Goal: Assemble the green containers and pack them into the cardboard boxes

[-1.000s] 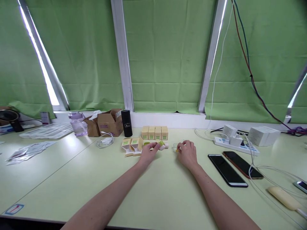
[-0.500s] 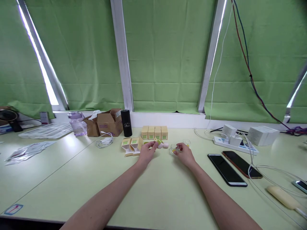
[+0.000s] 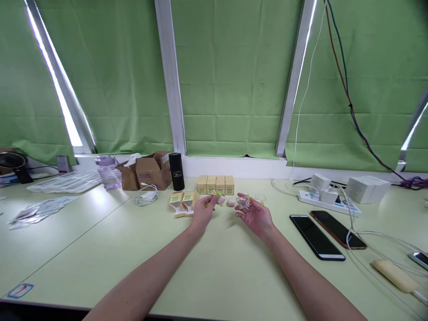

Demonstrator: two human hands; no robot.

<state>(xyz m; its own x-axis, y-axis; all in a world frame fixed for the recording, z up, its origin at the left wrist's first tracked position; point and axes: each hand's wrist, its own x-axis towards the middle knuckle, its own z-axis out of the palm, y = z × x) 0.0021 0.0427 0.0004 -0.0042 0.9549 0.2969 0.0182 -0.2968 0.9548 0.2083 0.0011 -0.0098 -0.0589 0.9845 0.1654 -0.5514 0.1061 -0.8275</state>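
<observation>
My left hand pinches a small green-and-pink piece with a yellow loop, held just above the table. What kind of thing it is, I cannot make out. A small pale-pink piece lies on the table between my hands. My right hand, palm turned up, has its fingers around a clear plastic container. Behind its fingers is another clear round piece, partly hidden. Two opened small cardboard boxes lie left of my left hand, and several closed ones stand in a row behind it.
A black bottle, a brown carton and a coiled white cable are at the back left. Two phones lie to the right, with a power strip and loose cables behind and beside them.
My right hand has lifted the clear container off the table and turned palm up. My left hand has shifted slightly left, tilting the green-and-pink piece; the pale-pink piece shows more separately.
</observation>
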